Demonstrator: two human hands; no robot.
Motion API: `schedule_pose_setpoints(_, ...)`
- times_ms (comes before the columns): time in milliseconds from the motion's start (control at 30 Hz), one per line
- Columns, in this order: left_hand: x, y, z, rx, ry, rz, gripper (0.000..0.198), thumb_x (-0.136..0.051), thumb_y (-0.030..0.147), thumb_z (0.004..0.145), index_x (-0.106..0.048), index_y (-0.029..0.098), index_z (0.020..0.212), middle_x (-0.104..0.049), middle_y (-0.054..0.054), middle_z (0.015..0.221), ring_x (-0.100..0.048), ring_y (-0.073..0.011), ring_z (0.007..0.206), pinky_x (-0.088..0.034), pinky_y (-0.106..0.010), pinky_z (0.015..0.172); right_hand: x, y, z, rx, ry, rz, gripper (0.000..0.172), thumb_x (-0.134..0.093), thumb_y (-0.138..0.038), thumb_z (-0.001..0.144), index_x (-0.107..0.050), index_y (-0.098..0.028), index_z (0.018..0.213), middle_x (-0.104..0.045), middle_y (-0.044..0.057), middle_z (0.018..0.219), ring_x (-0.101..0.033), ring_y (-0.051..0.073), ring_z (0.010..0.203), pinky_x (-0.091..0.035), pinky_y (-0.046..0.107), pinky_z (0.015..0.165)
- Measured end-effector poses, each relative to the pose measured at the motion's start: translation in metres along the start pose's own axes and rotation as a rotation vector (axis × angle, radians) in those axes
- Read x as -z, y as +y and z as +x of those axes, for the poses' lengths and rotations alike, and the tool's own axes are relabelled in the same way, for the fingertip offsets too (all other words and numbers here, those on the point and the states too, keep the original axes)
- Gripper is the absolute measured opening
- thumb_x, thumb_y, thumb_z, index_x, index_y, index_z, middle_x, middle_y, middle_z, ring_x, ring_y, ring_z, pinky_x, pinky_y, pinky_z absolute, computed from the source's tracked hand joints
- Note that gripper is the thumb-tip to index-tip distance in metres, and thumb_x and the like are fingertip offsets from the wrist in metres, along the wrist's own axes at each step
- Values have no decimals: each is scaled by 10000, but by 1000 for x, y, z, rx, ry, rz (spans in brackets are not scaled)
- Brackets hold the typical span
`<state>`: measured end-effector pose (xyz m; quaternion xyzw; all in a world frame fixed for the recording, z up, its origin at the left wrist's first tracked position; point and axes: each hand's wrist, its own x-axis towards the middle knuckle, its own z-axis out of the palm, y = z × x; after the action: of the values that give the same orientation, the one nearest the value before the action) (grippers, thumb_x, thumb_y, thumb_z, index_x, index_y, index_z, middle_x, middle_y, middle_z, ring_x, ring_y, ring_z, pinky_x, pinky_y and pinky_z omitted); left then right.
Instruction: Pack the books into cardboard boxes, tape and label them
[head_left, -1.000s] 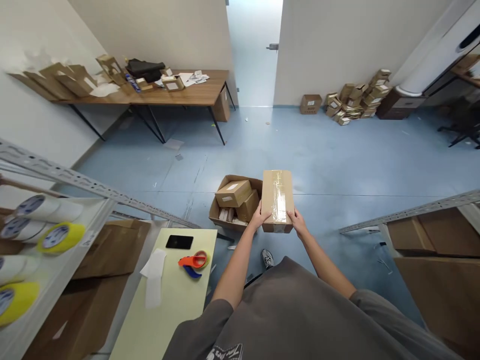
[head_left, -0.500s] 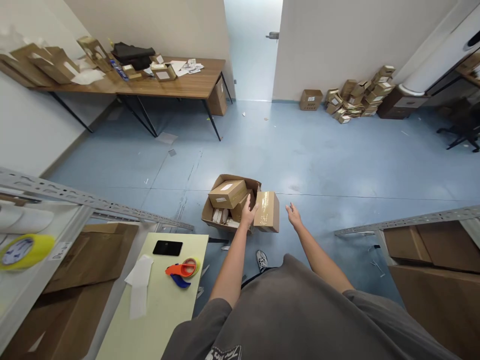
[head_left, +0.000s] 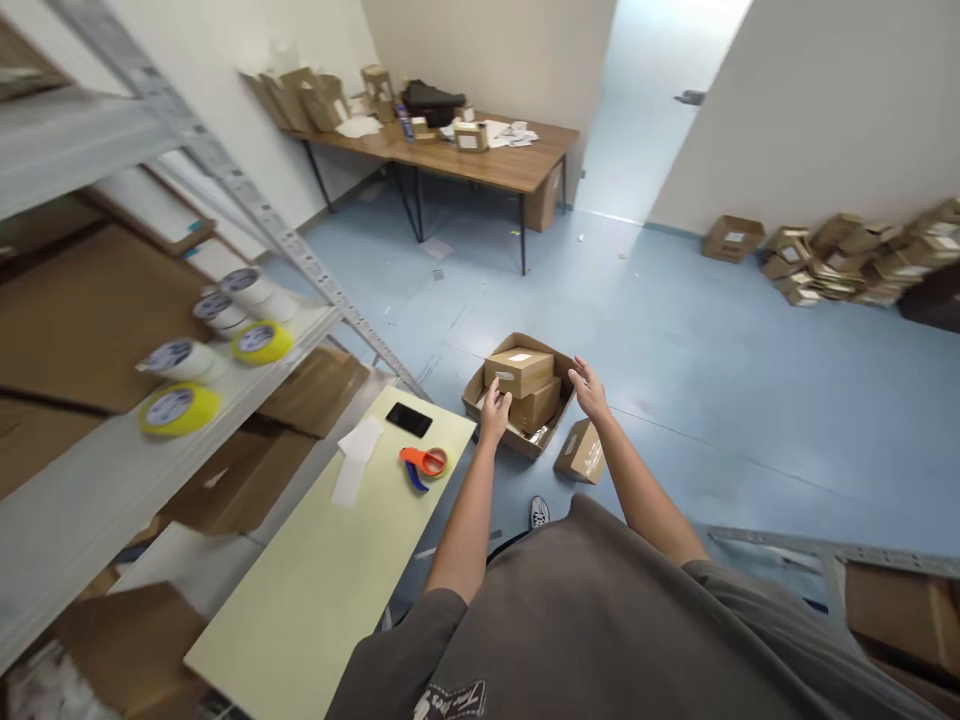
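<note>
A large open carton [head_left: 475, 392] stands on the floor ahead of me with several smaller boxes in it. On top lies a closed cardboard box [head_left: 517, 371] with white labels. Over the carton's near left side, my left hand [head_left: 495, 410] is open, its fingers close to that labelled box; whether they touch it I cannot tell. My right hand [head_left: 590, 388] is open at the carton's right side, fingers spread and holding nothing. Below it, a taped cardboard box [head_left: 581, 452] rests on the floor beside the carton, partly hidden by my right forearm.
On my left is a pale table [head_left: 330, 560] with a phone [head_left: 409, 419], an orange tape dispenser [head_left: 424, 461] and paper slips [head_left: 355, 462]. A metal shelf [head_left: 247, 400] holds tape rolls. Farther off stand a wooden table [head_left: 480, 172] and stacked boxes [head_left: 840, 262].
The view has swung left. The taped box now stands apart from my hands, near my foot. My hands have shifted over to the carton and the labelled box.
</note>
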<state>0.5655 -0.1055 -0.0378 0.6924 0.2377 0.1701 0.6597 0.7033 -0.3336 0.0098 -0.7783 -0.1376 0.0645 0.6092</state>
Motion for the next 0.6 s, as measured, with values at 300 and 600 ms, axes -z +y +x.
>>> schedule_pose_setpoints(300,185,23,-73,-44,358,-2,677,-646,536,1002,-516,244,1599,-501,-141,1654,-494,-318,1508,-430,-471,1228,-171,-80,-52,162,-294,-106,705,-554,-662,981,-592,-224,1532,-600,141,1571,-563,330,1449,-449,516,1220)
schedule_pose_setpoints(600,357,11,-157,-41,636,-5,695,-642,565,996,-503,261,1606,-466,-112,1688,-419,-327,1569,-378,-462,1269,-335,-137,-129,245,-581,-75,673,-551,-653,988,-604,-243,1518,-614,135,1551,-548,342,1449,-528,504,1129)
